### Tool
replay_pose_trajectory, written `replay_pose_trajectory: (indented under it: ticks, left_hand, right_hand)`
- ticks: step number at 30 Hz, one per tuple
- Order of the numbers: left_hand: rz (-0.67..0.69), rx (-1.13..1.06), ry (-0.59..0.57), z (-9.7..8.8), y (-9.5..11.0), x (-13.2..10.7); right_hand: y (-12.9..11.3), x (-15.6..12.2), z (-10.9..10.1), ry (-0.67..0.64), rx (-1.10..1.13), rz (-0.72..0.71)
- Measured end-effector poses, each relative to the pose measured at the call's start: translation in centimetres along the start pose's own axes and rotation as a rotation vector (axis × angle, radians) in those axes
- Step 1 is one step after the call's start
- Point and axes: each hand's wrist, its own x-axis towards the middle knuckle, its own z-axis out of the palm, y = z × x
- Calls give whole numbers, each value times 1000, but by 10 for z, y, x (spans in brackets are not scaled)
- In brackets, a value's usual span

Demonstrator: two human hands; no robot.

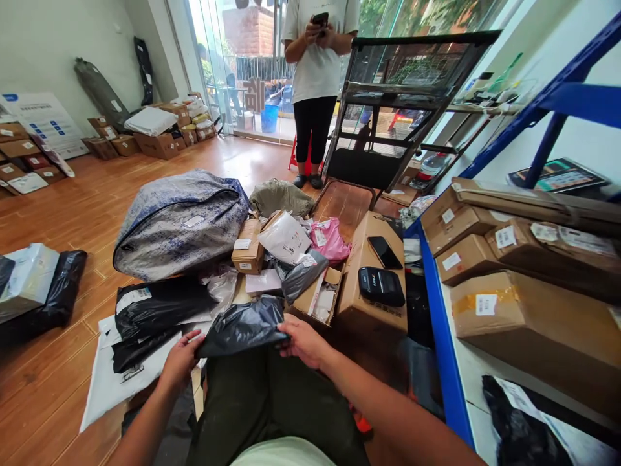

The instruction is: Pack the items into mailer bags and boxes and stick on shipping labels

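Note:
Stretched between my two hands, just above my lap, is a black plastic mailer bag (245,327). My right hand (303,340) pinches its right end. At its left end, my left hand (183,359) is closed on the edge, the fingers partly bent. Beyond the bag lies a heap of parcels: a small brown box (247,249), a white mailer (285,238), a grey mailer (305,275) and a pink bag (330,239). Left of my left hand, a black wrapped parcel (160,307) rests on a large white mailer (104,388).
A big cardboard box (371,291) at right carries a phone (384,252) and a label printer (381,287). A blue shelf (444,362) holds boxes (533,317). A large patterned sack (182,223) lies ahead. A person (317,77) stands beyond, holding a phone, beside a folding chair (369,168).

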Motion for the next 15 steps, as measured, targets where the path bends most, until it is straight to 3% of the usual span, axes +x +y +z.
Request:
replay_pose_trajectory:
  ticks: [4,7,8,10,12,14,15]
  left_hand:
    - [38,-75,55,16,25,-16]
    - [7,-150,16,20,25,-40]
    - [-25,-159,-58,19,24,-45]
    - [-64,-147,-306,10,21,-47]
    - [-59,-57,-571,-2,20,-37]
    - [20,105,-671,-12,22,-24]
    - [81,198,-629,-16,22,-20]
  right_hand:
    - [-15,-8,38,143,58,-191]
    - [-4,-44,65,198,-60,-421]
    - [3,-61,70,157,-152,-522]
    - [16,-93,74,-74,-373,-686]
    - [23,-118,70,-270,-518,-749]
    - [19,-132,60,-307,-580,-754]
    - [14,-135,53,-285,-594,-750]
